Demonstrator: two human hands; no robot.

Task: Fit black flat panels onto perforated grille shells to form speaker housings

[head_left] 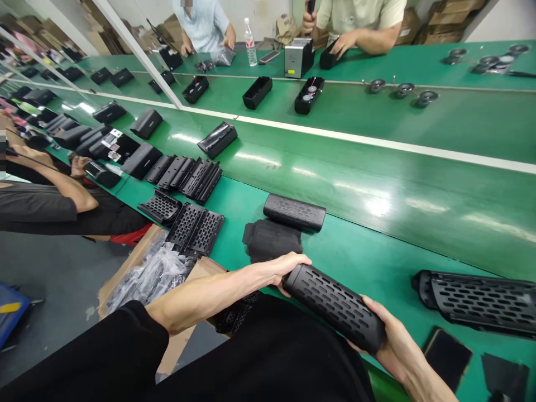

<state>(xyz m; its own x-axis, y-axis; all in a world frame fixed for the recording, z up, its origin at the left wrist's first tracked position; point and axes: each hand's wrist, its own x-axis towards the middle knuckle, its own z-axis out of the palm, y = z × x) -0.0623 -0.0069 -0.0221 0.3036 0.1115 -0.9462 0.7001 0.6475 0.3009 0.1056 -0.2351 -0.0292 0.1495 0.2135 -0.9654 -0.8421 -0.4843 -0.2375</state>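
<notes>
I hold a black perforated speaker shell [333,304] by both ends, over the near edge of the green bench [377,251]. My left hand [285,268] is closed around its left end. My right hand [387,338] cups its right end from below. Just beyond my left hand lies a stack of black fabric pieces [272,240], and behind that another black speaker shell [294,212]. A long perforated grille [481,301] lies to the right of my hands.
Rows of black grilles [195,226] and housings [184,173] lie to the left, above an open carton of bagged parts [154,273]. A person's arm [50,184] rests at far left. Two people work across the belt, by a water bottle [250,43] and a metal box [298,57].
</notes>
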